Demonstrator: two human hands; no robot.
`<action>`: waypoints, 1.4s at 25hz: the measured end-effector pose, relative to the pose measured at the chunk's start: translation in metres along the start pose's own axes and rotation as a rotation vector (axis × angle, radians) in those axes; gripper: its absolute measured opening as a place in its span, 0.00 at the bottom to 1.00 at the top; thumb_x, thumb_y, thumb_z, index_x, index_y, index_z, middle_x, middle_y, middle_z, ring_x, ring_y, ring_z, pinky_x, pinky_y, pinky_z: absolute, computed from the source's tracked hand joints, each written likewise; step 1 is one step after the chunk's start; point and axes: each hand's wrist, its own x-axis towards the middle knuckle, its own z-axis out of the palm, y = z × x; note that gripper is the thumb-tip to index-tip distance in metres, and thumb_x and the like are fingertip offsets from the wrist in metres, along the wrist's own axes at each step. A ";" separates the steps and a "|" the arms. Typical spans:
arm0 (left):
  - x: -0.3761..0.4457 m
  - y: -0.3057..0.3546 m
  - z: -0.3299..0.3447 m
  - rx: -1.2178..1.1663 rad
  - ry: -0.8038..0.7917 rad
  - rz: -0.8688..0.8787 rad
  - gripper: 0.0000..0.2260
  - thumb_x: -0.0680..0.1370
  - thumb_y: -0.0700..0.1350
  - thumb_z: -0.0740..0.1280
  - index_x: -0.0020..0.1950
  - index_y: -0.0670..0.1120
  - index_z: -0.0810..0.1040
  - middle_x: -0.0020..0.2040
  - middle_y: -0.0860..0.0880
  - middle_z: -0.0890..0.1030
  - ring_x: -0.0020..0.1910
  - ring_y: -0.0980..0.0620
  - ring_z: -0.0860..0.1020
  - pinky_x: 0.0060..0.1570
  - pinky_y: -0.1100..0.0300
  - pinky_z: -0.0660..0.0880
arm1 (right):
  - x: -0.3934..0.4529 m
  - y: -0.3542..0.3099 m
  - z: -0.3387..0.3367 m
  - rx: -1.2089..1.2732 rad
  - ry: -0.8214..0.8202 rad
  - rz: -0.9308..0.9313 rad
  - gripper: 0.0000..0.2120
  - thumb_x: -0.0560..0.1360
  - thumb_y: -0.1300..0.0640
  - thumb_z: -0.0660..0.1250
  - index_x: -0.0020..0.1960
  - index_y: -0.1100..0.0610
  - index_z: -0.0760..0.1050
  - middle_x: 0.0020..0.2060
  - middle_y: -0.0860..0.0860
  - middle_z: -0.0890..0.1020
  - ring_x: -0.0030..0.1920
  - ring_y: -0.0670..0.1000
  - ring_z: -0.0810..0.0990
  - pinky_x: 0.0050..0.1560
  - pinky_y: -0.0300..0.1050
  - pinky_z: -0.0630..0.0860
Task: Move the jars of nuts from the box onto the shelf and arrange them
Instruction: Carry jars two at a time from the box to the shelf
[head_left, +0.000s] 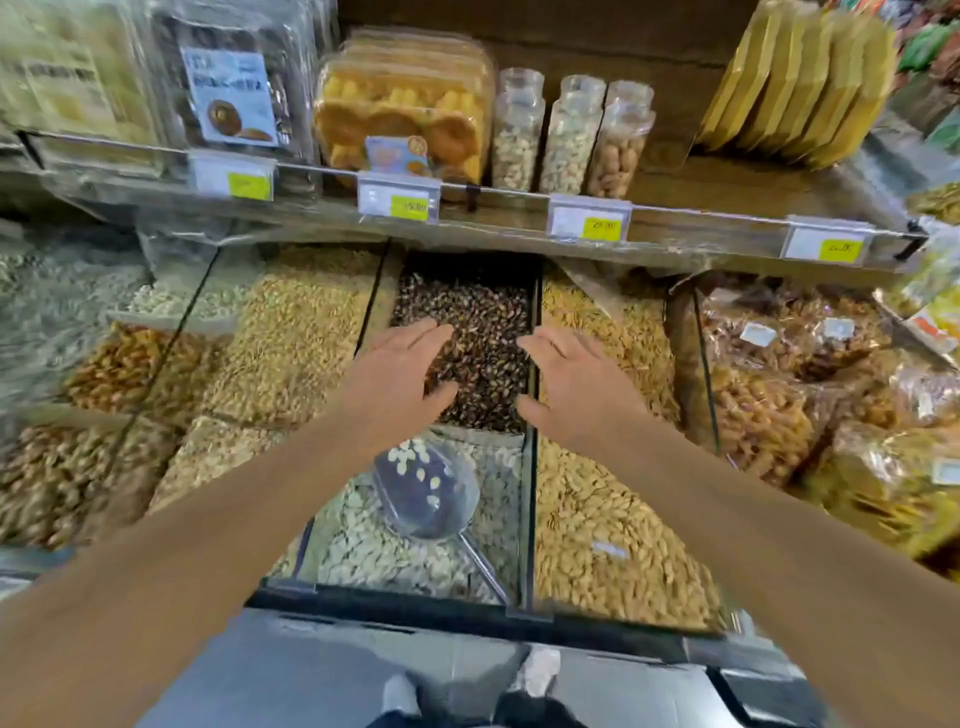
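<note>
Three clear plastic jars of nuts stand side by side on the wooden shelf (727, 192): a left jar (516, 135) with pale nuts, a middle jar (570, 137), and a right jar (618, 143) with brown almonds. Both my arms reach forward below the shelf, over a bin of dark seeds (483, 322). My left hand (402, 371) and my right hand (569, 374) hover with fingers straight and hold nothing. No box is in view.
Glass-walled bulk bins of nuts and seeds fill the counter below the shelf. A clear scoop (426, 491) lies in the near bin. Cookie packs (402, 114) stand left of the jars, yellow packets (800, 83) right. Bagged goods pile at right.
</note>
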 end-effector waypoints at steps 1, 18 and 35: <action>-0.022 -0.006 0.007 0.015 -0.033 -0.015 0.29 0.77 0.58 0.61 0.76 0.51 0.60 0.76 0.49 0.63 0.73 0.47 0.63 0.72 0.50 0.59 | -0.009 -0.012 0.011 -0.006 -0.021 -0.015 0.31 0.77 0.44 0.61 0.77 0.49 0.55 0.76 0.49 0.57 0.76 0.54 0.53 0.73 0.54 0.60; -0.360 0.135 0.097 -0.101 0.086 -0.769 0.25 0.72 0.49 0.68 0.68 0.42 0.74 0.66 0.40 0.76 0.60 0.36 0.76 0.61 0.44 0.70 | -0.180 -0.076 0.146 -0.077 -0.349 -0.862 0.29 0.73 0.43 0.64 0.70 0.55 0.66 0.68 0.52 0.68 0.69 0.56 0.64 0.68 0.54 0.65; -0.697 0.379 0.164 -0.230 0.241 -1.620 0.26 0.73 0.50 0.70 0.69 0.42 0.73 0.68 0.41 0.74 0.64 0.40 0.73 0.64 0.49 0.69 | -0.492 -0.182 0.232 -0.214 -0.578 -1.465 0.29 0.75 0.47 0.64 0.73 0.57 0.64 0.71 0.54 0.66 0.72 0.56 0.61 0.70 0.50 0.61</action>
